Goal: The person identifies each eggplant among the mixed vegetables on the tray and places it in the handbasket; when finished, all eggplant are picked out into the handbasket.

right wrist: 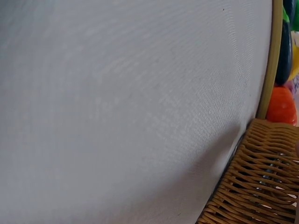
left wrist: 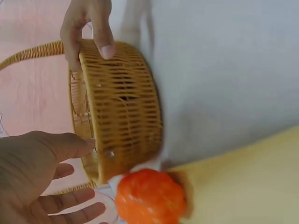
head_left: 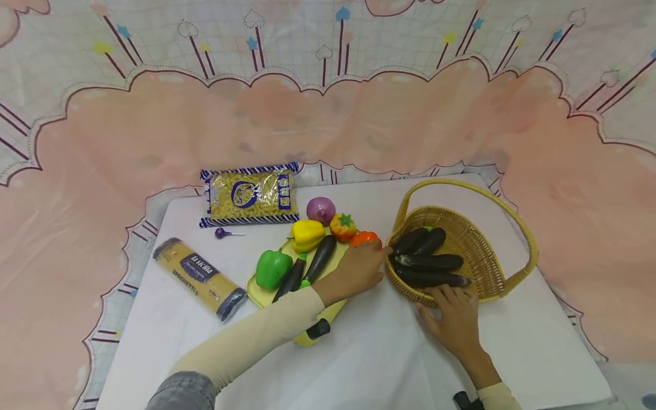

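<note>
A woven wicker basket (head_left: 479, 250) with a tall handle stands at the right of the table and holds several dark eggplants (head_left: 430, 262). My right hand (head_left: 453, 319) grips its near rim, fingers over the edge and thumb against the outer wall, as the left wrist view shows. At the basket's left rim is my left hand (head_left: 361, 267), its fingers extended and its thumb tip (left wrist: 88, 146) right at the rim. Just beside that hand sits an orange-red pepper (left wrist: 149, 197), partly covered by it in the head view.
A yellow tray (head_left: 335, 310) bears a green pepper (head_left: 273, 269), a yellow pepper (head_left: 307, 234) and two eggplants (head_left: 320, 259). Behind are a purple onion (head_left: 320, 210) and a red-yellow vegetable (head_left: 343, 227). Pasta bag (head_left: 249, 195), spaghetti pack (head_left: 200, 279) and purple lollipop (head_left: 220, 233) lie left.
</note>
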`<state>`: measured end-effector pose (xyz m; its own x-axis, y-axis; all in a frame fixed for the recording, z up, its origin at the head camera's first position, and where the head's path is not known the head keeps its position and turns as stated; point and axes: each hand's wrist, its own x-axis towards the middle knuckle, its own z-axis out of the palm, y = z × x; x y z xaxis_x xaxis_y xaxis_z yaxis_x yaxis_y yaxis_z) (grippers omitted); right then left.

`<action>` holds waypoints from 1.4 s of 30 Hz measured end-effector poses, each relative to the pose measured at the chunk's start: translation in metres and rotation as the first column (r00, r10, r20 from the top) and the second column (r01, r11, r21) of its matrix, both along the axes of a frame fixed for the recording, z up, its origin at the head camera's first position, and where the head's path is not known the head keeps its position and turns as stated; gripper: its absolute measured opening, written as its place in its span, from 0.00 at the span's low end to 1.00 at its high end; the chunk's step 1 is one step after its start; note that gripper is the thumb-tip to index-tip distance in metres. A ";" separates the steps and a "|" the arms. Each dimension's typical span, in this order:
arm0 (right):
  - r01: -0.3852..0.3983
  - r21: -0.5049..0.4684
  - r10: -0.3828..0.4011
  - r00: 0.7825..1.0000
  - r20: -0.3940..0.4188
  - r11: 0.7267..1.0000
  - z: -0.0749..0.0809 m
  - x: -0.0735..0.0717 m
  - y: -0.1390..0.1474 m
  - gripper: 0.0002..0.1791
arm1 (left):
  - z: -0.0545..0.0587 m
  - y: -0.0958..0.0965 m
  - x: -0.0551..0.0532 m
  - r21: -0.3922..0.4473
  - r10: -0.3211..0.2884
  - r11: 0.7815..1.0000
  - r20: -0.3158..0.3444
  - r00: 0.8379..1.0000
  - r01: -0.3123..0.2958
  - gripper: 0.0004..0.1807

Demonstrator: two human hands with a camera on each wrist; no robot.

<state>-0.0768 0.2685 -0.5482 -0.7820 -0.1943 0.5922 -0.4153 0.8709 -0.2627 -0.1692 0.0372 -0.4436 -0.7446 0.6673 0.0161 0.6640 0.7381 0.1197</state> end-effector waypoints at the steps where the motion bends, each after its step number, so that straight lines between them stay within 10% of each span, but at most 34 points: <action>1: 0.001 -0.004 -0.001 1.000 -0.002 1.000 0.000 0.000 0.000 0.24 | -0.001 -0.005 0.001 0.007 0.009 1.000 0.011 1.000 -0.009 0.27; 10: 0.008 -0.008 -0.008 1.000 0.023 1.000 0.001 0.002 0.001 0.23 | -0.019 -0.046 0.005 0.077 0.131 0.986 0.167 0.977 -0.145 0.29; 42: 0.000 0.018 0.000 1.000 -0.009 1.000 0.001 0.002 0.000 0.19 | -0.062 -0.107 0.003 0.085 0.351 0.930 0.086 0.932 -0.358 0.36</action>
